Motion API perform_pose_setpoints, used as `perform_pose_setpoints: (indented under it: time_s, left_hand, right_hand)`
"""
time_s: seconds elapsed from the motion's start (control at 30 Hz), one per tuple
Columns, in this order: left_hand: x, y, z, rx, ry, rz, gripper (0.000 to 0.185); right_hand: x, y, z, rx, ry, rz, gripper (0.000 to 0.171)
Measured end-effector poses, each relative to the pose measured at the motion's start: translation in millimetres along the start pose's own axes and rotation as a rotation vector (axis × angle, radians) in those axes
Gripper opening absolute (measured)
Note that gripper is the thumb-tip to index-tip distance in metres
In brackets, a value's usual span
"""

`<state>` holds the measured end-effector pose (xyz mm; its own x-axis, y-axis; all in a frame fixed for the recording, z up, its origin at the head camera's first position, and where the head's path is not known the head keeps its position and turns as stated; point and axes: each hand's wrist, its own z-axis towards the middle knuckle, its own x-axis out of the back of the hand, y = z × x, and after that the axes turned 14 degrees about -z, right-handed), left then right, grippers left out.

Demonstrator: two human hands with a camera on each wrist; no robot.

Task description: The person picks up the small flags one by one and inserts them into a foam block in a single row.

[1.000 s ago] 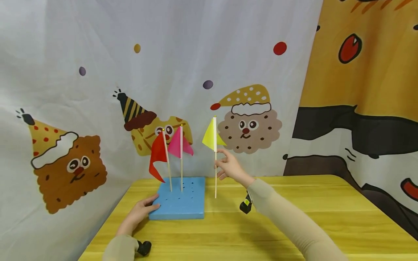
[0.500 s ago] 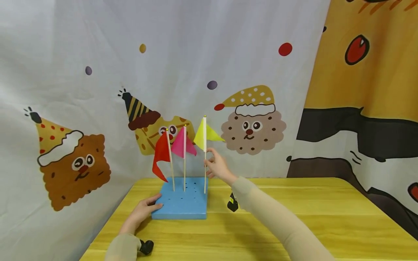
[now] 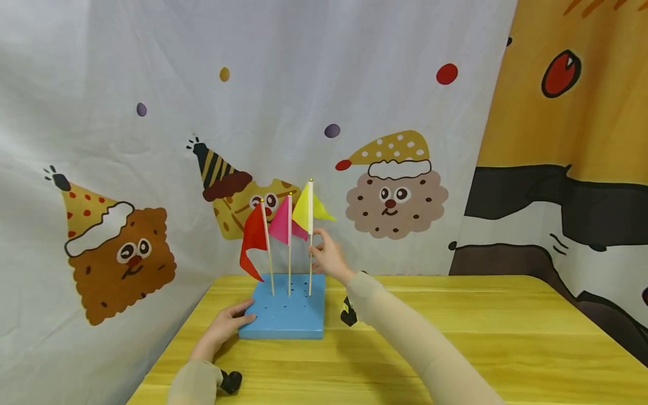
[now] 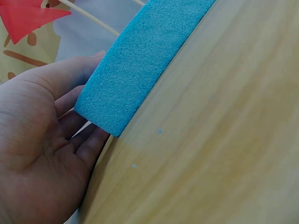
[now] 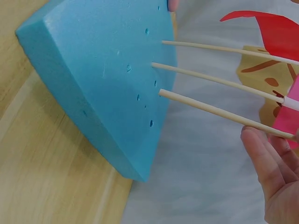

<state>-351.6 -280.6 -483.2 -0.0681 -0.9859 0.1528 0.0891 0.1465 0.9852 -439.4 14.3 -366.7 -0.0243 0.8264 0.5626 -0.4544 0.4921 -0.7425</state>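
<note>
A yellow paper flag on a thin wooden stick is pinched by my right hand just below the cloth. Its stick stands nearly upright over the blue foam block, the lower end close to the top face among small holes; whether it touches cannot be told. A red flag and a pink flag stand in the block to its left, the red one tilted. At the block's left edge my left hand rests with extended fingers, the thumb near the top edge in the left wrist view.
The block sits on a wood-grain table. Behind it hangs a white cloth backdrop printed with cartoon biscuits. Several bare holes show in the block's top in the right wrist view.
My right hand has carried the yellow flag leftward, from beside the block to above its right part. The left hand keeps its place at the block's edge.
</note>
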Motion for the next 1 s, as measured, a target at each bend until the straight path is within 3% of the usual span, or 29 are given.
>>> perform_pose_setpoints:
  time_s: [1.0]
  left_hand:
    - [-1.3, -0.9, -0.4, -0.011, 0.01, -0.014, 0.06]
  right_hand:
    - [-30.8, 9.1, 2.4, -0.018, 0.043, -0.068, 0.035]
